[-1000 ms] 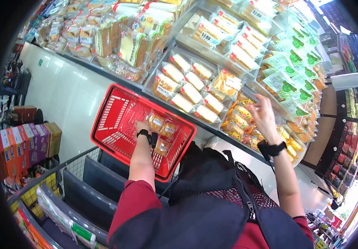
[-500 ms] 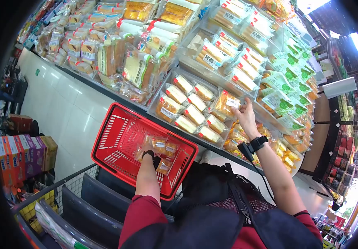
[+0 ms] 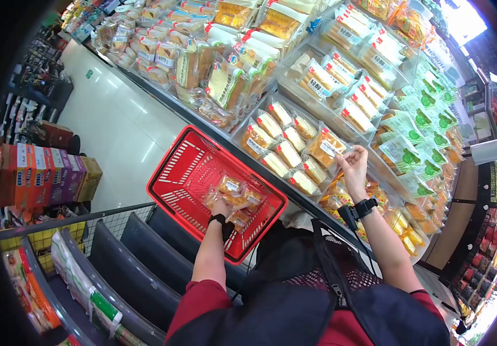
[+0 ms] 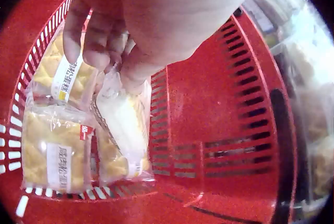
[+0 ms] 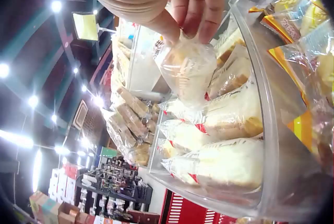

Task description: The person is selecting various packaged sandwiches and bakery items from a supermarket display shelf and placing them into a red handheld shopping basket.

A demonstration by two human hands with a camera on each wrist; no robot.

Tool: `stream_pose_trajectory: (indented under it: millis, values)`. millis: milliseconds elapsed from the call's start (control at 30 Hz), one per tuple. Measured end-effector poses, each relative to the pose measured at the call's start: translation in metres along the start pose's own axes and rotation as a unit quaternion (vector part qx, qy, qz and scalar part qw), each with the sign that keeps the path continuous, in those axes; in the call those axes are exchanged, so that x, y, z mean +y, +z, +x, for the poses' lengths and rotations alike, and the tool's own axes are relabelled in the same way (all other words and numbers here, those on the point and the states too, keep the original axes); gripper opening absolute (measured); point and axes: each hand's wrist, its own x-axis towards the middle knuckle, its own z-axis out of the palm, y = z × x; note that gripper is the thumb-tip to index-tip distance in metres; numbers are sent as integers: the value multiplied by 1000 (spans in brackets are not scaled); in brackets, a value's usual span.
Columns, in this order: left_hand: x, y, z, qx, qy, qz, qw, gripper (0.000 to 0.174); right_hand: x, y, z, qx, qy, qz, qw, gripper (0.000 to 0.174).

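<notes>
In the head view my left hand reaches into a red shopping basket. Its thumb and fingers pinch the clear wrapper end of a packaged cake, which stands on its side at the basket's end. Two more packaged cakes, flat with white labels, lie beside it. My right hand is at the near right corner of a clear display tray. Between thumb and fingers it pinches the wrapper edge of another packaged cake, tilted above a row of wrapped cakes.
Yellow-orange snack packets fill the bin right of the tray. Green-and-white bags stand behind it, and bagged breads to the left. A shopping cart stands at lower left, with stacked boxes farther off.
My right hand has come from above the yellow-orange packets leftward to the tray's corner and now pinches a packaged cake. My left hand stays in the basket among the cakes. The head view has shifted.
</notes>
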Motion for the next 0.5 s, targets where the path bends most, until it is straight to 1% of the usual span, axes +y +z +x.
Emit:
stream_pose_trajectory:
  millis: [33, 67, 100, 133, 167, 200, 233, 267, 300, 333, 367, 433, 467, 500]
  values:
    - [-2, -3, -10, 5, -3, 5, 1000, 31, -3, 2, 1, -15, -56, 0, 998, 47]
    - [-4, -6, -19, 17, -35, -60, 997, 29, -6, 3, 0, -6, -101, -27, 995, 41]
    - [-4, -11, -27, 29, -67, -125, 989, 27, -11, 4, -1, -5, -101, -19, 995, 41]
    - [1, -23, -43, 58, -57, -198, 977, 28, -15, 4, 0, 12, -121, -39, 992, 39]
    - [17, -47, -65, 85, -54, -215, 971, 24, -18, 5, 2, 29, -141, -59, 988, 37]
    - [17, -56, -71, 91, -30, -304, 948, 21, -18, 4, 7, 46, -166, -72, 982, 36]
    - [16, -64, -78, 96, -5, -391, 915, 18, -15, 4, 10, 50, -164, -68, 983, 36]
    - [14, -72, -87, 122, 26, -377, 918, 16, -12, 5, 13, 44, -159, -83, 983, 37]
    - [30, -98, -110, 148, 59, -364, 918, 14, -10, 4, 14, 38, -154, -99, 982, 37]
    - [54, -120, -129, 152, 70, -380, 910, 14, -14, 4, 11, 38, -129, -119, 984, 38]
    - [79, -142, -146, 162, 71, -375, 910, 12, -16, 4, 10, 41, -129, -129, 982, 40]
    - [114, -170, -164, 164, 133, -404, 890, 10, -20, 3, 9, 25, -107, -134, 985, 44]
    - [130, -179, -168, 161, 135, -402, 891, 10, -22, 2, 9, 29, -105, -133, 985, 44]
    - [147, -187, -169, 163, 181, -393, 887, 9, -25, 1, 9, 20, -116, -159, 980, 46]
